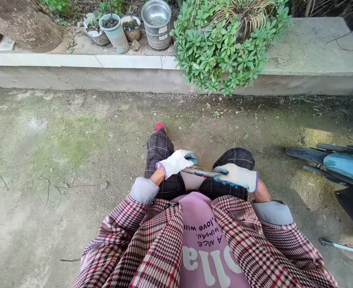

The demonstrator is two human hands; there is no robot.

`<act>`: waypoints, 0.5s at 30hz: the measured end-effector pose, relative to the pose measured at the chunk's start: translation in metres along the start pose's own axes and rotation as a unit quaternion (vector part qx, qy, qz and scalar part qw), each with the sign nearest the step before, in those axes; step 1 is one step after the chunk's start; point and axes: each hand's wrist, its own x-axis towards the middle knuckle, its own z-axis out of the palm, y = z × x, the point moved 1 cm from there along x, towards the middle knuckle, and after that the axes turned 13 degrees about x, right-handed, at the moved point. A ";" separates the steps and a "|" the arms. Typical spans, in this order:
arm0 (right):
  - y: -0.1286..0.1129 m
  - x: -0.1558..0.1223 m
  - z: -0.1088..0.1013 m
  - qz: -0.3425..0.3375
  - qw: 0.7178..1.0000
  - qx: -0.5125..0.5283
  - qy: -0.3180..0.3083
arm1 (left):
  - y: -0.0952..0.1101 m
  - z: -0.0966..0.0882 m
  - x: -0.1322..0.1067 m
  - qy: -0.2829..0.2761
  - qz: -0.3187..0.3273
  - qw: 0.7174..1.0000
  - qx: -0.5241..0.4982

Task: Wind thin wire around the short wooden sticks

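I sit with both hands in white work gloves with teal fingers, held over my knees in dark checked trousers. My left hand (176, 162) is closed round one end of a short grey metal rod or tool (199, 172). My right hand (238, 176) grips its other end, fingers wrapped. The rod lies roughly level between the two hands, above my lap. A red shoe tip (160, 126) shows beyond my left knee.
Bare dirt and concrete ground (59, 160) spreads ahead. A low concrete ledge (104, 62) carries several plant pots, a metal bucket (156, 23) and a big leafy bush (224, 48). A blue vehicle part (341, 164) stands at the right, a metal bar (343, 246) below it.
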 end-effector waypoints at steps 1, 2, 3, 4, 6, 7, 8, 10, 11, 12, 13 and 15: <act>0.001 0.002 0.001 0.012 0.999 -0.009 0.033 | 0.001 0.002 0.000 0.003 0.004 1.000 0.029; 0.001 0.005 0.002 0.024 0.997 -0.011 0.067 | 0.001 0.004 0.000 0.009 0.006 0.999 0.052; 0.002 0.007 0.003 0.035 0.994 -0.006 0.102 | 0.002 0.006 0.000 0.014 0.006 0.998 0.061; 0.002 0.010 0.004 0.041 0.990 0.001 0.138 | 0.003 0.008 0.000 0.019 0.002 0.998 0.054; 0.002 0.013 0.006 0.052 0.978 0.028 0.200 | 0.006 0.012 0.000 0.020 -0.011 1.000 0.001; 0.002 0.014 0.007 0.056 0.971 0.064 0.224 | 0.007 0.013 0.000 0.014 -0.016 0.999 -0.036; 0.002 0.014 0.007 0.058 0.961 0.118 0.243 | 0.008 0.015 -0.001 0.005 -0.019 0.997 -0.073; 0.000 0.011 0.006 0.054 0.934 0.236 0.263 | 0.010 0.017 -0.001 -0.013 -0.020 0.991 -0.129; -0.002 0.009 0.004 0.046 0.917 0.291 0.270 | 0.010 0.017 -0.002 -0.019 -0.020 0.989 -0.146; -0.004 0.006 0.003 0.031 0.897 0.343 0.277 | 0.011 0.017 -0.002 -0.025 -0.021 0.987 -0.158; -0.006 0.002 0.001 0.011 0.878 0.387 0.282 | 0.011 0.017 -0.002 -0.028 -0.023 0.986 -0.164; -0.012 -0.006 -0.002 -0.035 0.846 0.456 0.275 | 0.011 0.016 -0.001 -0.021 -0.033 0.986 -0.162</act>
